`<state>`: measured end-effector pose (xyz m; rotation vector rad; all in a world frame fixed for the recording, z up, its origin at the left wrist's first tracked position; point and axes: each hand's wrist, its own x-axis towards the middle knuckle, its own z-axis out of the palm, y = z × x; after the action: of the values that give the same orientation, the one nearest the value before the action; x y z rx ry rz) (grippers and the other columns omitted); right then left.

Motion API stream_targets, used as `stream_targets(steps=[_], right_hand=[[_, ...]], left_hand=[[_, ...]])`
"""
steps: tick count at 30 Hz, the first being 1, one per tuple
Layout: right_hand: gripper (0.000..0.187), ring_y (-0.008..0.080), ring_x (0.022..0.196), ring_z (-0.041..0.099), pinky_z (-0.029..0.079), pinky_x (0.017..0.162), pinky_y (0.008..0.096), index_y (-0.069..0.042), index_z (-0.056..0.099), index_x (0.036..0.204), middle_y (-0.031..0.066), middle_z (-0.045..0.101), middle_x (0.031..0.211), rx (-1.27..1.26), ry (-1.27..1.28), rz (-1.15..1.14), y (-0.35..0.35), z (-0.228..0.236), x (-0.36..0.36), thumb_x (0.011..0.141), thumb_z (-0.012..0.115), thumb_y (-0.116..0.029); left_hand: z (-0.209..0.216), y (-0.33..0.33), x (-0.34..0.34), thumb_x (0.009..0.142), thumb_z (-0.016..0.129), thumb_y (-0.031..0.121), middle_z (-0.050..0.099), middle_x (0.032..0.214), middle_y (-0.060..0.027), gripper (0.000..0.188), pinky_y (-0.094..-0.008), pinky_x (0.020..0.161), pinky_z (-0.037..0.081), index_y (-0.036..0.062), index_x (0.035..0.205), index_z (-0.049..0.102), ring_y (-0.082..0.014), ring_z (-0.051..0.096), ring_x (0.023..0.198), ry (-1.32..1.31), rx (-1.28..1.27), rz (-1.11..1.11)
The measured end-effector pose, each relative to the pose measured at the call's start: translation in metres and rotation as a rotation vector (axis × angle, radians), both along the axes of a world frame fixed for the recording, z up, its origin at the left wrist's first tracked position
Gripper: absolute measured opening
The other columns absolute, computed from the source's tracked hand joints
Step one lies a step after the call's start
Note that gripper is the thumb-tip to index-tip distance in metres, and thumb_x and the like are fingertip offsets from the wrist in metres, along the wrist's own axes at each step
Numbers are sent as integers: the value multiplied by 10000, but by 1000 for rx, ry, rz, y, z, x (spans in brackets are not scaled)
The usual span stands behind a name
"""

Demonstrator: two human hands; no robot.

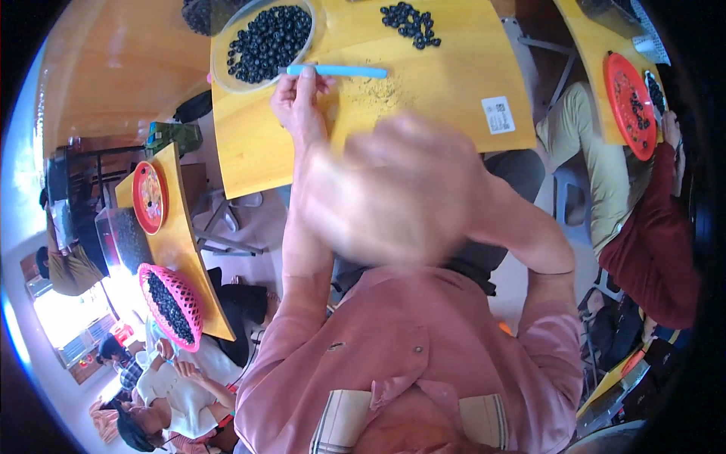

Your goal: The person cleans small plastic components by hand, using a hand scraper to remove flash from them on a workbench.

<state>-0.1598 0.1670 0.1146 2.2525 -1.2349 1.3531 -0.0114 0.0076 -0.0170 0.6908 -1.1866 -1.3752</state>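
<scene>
My left hand point(301, 102) rests at the near side of the yellow table point(253, 144), closed on a slim light-blue stick-shaped tool point(352, 72). The tool lies across the fingers, pointing right; its exact kind cannot be made out. Just beyond that hand stands a clear plastic bowl point(217, 64) full of round, shiny black beads point(272, 41). A loose group of similar black beads point(412, 24) lies at the far middle. Yellowish crumbs point(384, 92) are scattered under and right of the tool. My right hand point(401, 189) is raised in front of my chest, smeared by motion, its fingers unreadable.
A white printed card point(497, 115) lies at the table's right. Another person at the right sits by a red tray point(629, 106) with dark beads. At the left, a side table bears a red plate point(150, 197) and a pink basket point(172, 306) of dark pieces; people sit nearby.
</scene>
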Motion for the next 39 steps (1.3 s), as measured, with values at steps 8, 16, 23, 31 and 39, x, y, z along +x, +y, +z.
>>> stream_targets(steps=[8, 16, 23, 31, 39], right_hand=[[449, 304, 936, 673, 536, 818, 408, -31, 600, 1277, 112, 682, 1036, 216, 2, -376, -37, -85, -13, 830, 637, -44], [378, 383, 992, 659, 529, 875, 467, -3, 573, 1300, 190, 666, 1048, 169, -234, -501, -33, -111, -69, 923, 579, 8], [312, 427, 1094, 644, 504, 927, 490, -7, 562, 1308, 232, 664, 1178, 334, -592, -735, -26, -128, -94, 999, 560, -47], [327, 290, 898, 695, 529, 820, 389, -22, 585, 1340, 158, 718, 1011, 318, -694, -720, -29, -133, -98, 1026, 525, -89], [329, 71, 719, 550, 434, 632, 223, 5, 569, 1358, 57, 696, 988, 349, -1225, -420, -26, -134, -110, 1042, 519, -72]], left_hand=[[45, 38, -28, 967, 724, 118, 723, 805, -58, 131, -235, 653, 501, -13, 975, 710, -93, 637, 693, -133, 44, -45], [30, 16, -82, 983, 709, 191, 730, 941, -79, 237, -277, 716, 537, 7, 1127, 744, -138, 665, 778, -541, -137, -219], [20, 4, -103, 923, 710, 124, 674, 1024, -151, 175, -426, 819, 567, 41, 1073, 742, -346, 689, 913, -1006, -809, -173], [31, 6, -98, 910, 713, 135, 666, 1008, -149, 174, -457, 849, 557, 48, 1058, 738, -365, 680, 947, -1096, -838, -222], [25, -6, -102, 887, 713, 104, 678, 1017, -178, 207, -455, 892, 560, 49, 1085, 732, -378, 688, 965, -1091, -818, -325]])
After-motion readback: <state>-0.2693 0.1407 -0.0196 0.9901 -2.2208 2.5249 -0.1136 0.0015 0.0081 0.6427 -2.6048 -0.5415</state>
